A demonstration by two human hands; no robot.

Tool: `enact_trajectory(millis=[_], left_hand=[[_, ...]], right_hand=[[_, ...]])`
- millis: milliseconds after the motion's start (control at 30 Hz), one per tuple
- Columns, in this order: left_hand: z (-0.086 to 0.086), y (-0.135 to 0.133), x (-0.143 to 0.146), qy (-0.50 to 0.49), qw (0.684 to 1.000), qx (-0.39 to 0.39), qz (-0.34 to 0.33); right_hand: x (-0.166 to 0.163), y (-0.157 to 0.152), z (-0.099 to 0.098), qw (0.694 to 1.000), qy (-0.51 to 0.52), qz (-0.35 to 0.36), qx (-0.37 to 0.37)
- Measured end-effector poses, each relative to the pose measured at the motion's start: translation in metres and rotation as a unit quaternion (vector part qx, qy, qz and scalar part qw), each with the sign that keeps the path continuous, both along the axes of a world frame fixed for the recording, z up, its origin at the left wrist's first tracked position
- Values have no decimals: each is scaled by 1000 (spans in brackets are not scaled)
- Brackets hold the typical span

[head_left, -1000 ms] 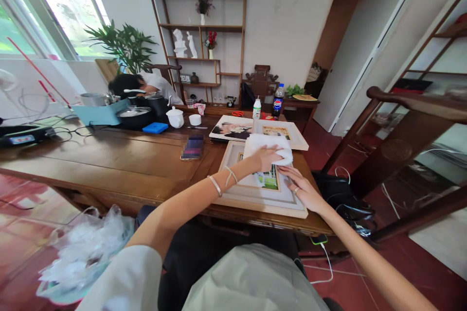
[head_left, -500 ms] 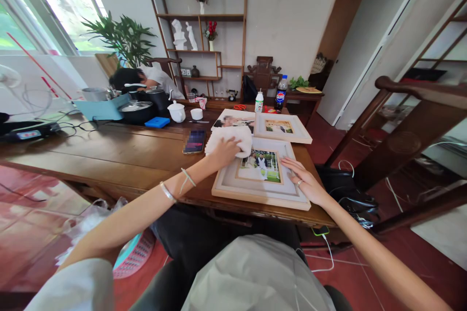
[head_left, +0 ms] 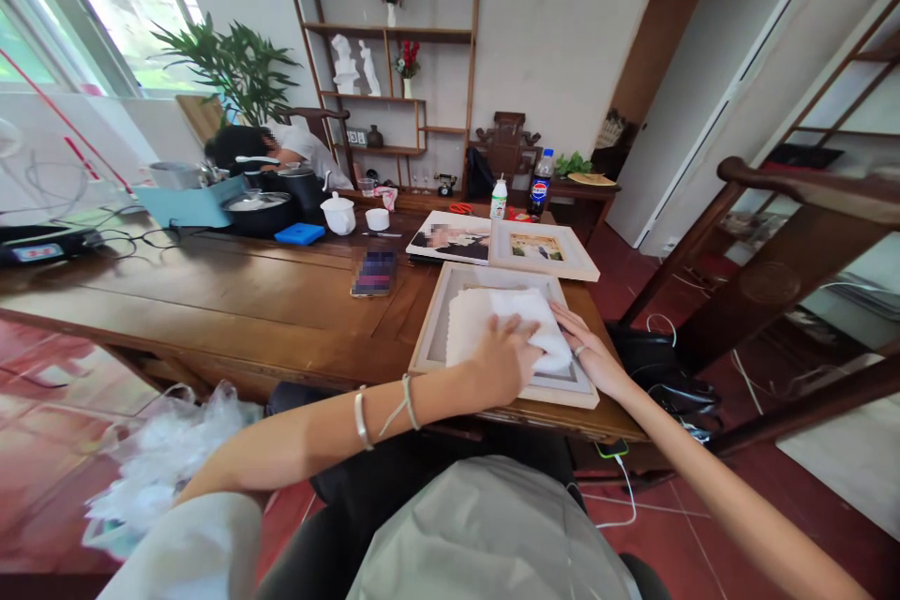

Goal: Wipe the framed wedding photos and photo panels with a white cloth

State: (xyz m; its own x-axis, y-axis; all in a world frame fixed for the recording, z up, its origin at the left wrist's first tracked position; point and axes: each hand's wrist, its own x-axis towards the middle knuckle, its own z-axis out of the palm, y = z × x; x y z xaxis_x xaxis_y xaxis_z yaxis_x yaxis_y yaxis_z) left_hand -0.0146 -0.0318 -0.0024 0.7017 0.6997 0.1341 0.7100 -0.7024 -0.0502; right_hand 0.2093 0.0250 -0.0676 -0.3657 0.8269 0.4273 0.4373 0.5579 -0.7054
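My left hand (head_left: 502, 361) presses a folded white cloth (head_left: 468, 323) onto a picture frame (head_left: 432, 323) with a light wooden edge. Its fingers bend over the cloth, which covers the photo inside. At the frame's right side lies my right hand (head_left: 591, 356), its fingers stretched out along the inner border and touching the cloth's edge. Just behind stand two more pictures: a second framed photo (head_left: 538, 247) and a white-bordered print (head_left: 450, 236), lying side by side.
A phone (head_left: 374, 273) lies left of the frames on the wooden table (head_left: 281, 300). Behind are a lidded white cup (head_left: 338, 215), a blue box (head_left: 299, 233), a small white bottle (head_left: 499, 200) and a cola bottle (head_left: 541, 183). A person rests their head at the far side. A wooden chair (head_left: 766, 277) stands right.
My left hand has slid the cloth from the frame's upper left corner toward me and to the right, over the photo. My right hand has stayed nearly in place.
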Motion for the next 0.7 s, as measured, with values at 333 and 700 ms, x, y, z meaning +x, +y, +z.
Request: enact_trajectory(millis=[333, 700], left_hand=[[-3, 3, 19, 34, 999, -4, 32], [4, -45, -12, 19, 999, 7, -29]], right_hand=[[3, 4, -5, 1000, 4, -1, 7], [-8, 15, 12, 999, -8, -47, -6]])
